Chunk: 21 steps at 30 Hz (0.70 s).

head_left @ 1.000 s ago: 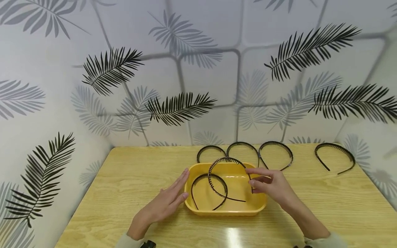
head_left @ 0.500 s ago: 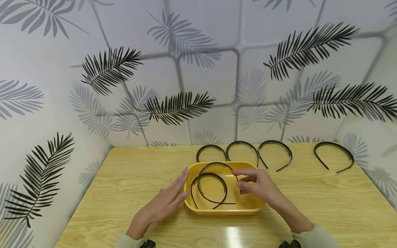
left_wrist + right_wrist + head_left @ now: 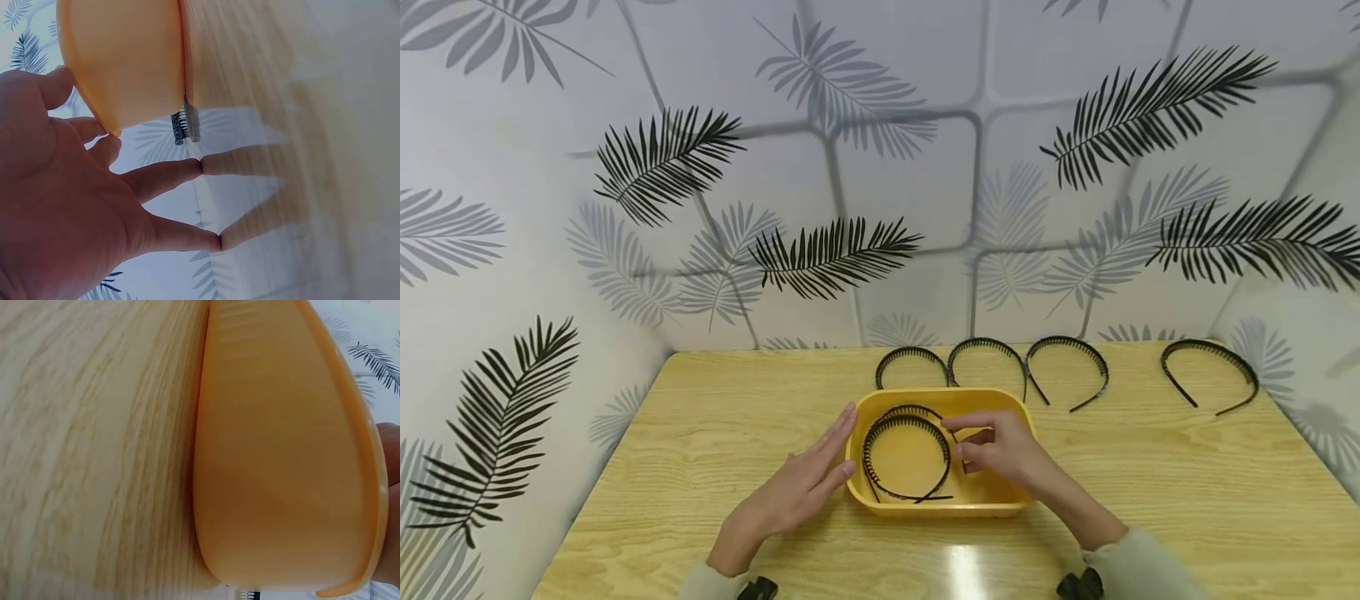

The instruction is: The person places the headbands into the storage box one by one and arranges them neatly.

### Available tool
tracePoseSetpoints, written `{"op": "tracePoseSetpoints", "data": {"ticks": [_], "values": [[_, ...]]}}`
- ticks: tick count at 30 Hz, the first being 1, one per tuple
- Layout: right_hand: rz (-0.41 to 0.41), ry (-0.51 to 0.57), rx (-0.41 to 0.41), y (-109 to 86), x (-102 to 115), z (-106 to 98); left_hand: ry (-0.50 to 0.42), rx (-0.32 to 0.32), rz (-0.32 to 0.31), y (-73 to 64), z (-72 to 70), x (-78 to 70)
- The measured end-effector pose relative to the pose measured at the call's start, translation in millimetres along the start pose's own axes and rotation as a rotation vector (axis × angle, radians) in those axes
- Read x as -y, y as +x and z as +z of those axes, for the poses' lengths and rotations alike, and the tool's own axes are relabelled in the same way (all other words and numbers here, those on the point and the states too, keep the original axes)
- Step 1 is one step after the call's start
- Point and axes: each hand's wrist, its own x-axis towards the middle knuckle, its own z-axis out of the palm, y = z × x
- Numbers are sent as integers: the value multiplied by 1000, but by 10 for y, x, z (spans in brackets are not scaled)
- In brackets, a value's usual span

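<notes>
A yellow plastic basket (image 3: 940, 510) stands on the wooden table in the head view. My right hand (image 3: 1003, 450) reaches in over its right part and pinches one end of a black toothed headband (image 3: 917, 407). That headband overlaps another black headband (image 3: 907, 419) lying in the basket's left half. My left hand (image 3: 801, 487) rests against the left end of the basket, fingers extended. In the left wrist view, two fingertips of the left hand (image 3: 69, 200) touch the table beside the basket (image 3: 125, 62). The basket wall (image 3: 281, 444) hides most of the right hand (image 3: 389, 500) in the right wrist view.
Behind the basket, three black headbands, a left one (image 3: 910, 352), a middle one (image 3: 987, 342) and a right one (image 3: 1067, 340), lie in a row. Another headband (image 3: 1210, 346) lies apart at the far right. A leaf-patterned wall covering (image 3: 902, 192) rises behind the table (image 3: 700, 442).
My right hand has moved left and lowered the pinched headband into the basket, over the one lying there. The left hand has stayed at the basket's left end.
</notes>
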Motion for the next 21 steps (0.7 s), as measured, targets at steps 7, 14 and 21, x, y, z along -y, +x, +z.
{"op": "tracePoseSetpoints", "data": {"ticks": [7,14,21], "values": [[51,1,-9,32,-16,50,-6,0,6,6,-7,0],[80,-14,-12,41,-18,68,-12,-7,12,9,2,13],[106,-70,-32,69,-27,109,-17,-6,7,4,1,4]]}}
